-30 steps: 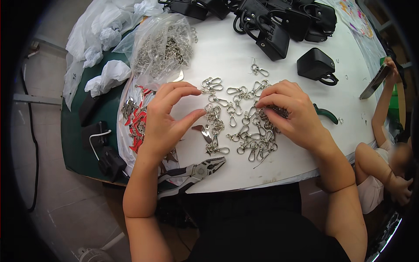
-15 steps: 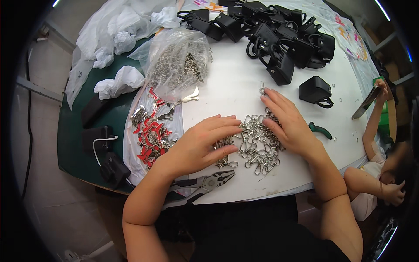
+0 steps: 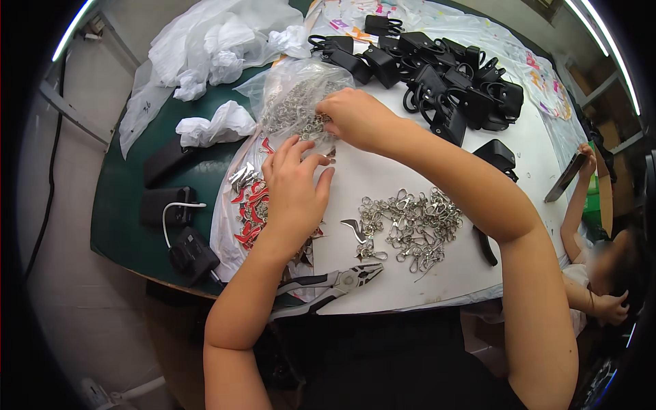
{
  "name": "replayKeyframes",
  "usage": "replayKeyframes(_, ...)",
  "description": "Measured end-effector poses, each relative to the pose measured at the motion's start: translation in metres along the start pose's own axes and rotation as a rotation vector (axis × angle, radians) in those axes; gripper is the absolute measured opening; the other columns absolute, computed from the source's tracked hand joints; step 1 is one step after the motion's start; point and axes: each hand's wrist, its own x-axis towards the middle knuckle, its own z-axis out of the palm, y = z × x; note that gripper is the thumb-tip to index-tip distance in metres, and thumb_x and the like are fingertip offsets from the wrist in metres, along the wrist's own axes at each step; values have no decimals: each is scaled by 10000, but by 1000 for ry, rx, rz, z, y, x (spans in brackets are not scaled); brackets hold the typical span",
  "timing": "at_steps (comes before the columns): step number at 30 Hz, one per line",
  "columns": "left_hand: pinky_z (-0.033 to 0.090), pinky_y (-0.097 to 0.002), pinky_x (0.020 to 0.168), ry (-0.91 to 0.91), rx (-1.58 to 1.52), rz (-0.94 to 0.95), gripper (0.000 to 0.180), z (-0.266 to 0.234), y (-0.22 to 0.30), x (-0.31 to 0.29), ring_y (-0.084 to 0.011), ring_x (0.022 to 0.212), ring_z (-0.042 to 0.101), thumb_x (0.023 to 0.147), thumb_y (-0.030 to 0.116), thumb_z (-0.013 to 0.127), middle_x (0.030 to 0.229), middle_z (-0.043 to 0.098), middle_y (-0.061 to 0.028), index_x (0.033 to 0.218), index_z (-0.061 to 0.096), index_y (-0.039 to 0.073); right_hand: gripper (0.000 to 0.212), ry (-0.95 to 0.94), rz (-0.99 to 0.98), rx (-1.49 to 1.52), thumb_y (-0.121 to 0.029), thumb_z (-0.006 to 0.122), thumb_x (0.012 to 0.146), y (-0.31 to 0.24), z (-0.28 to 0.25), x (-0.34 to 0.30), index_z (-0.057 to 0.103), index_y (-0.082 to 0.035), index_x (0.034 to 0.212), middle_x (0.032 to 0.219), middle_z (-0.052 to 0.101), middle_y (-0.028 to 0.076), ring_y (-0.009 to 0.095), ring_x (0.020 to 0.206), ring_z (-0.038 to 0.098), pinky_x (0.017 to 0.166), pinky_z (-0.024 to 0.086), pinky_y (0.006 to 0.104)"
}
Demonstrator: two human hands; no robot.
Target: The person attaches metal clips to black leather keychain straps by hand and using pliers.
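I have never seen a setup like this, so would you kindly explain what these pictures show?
There is no machine here: a person works with two bare hands. Every picture comes from one wide camera worn on the head, looking down, so straight edges curve.

The right hand reaches to a clear plastic bag of small metal pieces; the left hand is by its lower edge. What either hand grips, if anything, is too hidden to tell.

On the table lie loose silver clasps, red pieces, pliers and, farther off, small black pouches.
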Motion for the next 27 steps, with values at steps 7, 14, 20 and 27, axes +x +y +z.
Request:
replayKeyframes(7, 268, -494, 1088, 46, -57, 45, 171, 6, -1, 1, -333, 1301, 469, 816, 147, 727, 1227, 621, -171, 948, 728, 37, 248, -173, -11, -79, -119, 770, 711, 1, -15, 20, 749, -42, 947, 873, 728, 167, 340, 863, 705, 761, 570, 417)
replayKeyframes(14, 269, -481, 1087, 35, -73, 36, 177, 9, 2, -1, -322, 1311, 464, 825, 160, 729, 1249, 614, -161, 968, 732, 56, 266, 51, 59, 171, -83, 721, 698, 14, -32, 21, 756, 2, 947, 842, 733, 170, 257, 743, 713, 731, 566, 326)
replayKeyframes(20, 259, -460, 1098, 5, -88, -19, 172, 1, 1, -1, -308, 1317, 465, 845, 181, 719, 1276, 609, -141, 985, 736, 83, 245, -39, 246, 407, -98, 733, 696, -4, -82, -5, 739, 20, 911, 773, 716, 106, 137, 700, 666, 669, 533, 273)
replayKeyframes(27, 252, -459, 1087, 9, -97, -12, 163, 2, 2, -1, -295, 1301, 473, 843, 179, 721, 1266, 610, -126, 982, 733, 94, 235, -134, 319, 494, 39, 623, 745, -6, -51, -70, 743, 26, 947, 834, 734, 103, 161, 750, 676, 738, 559, 314)
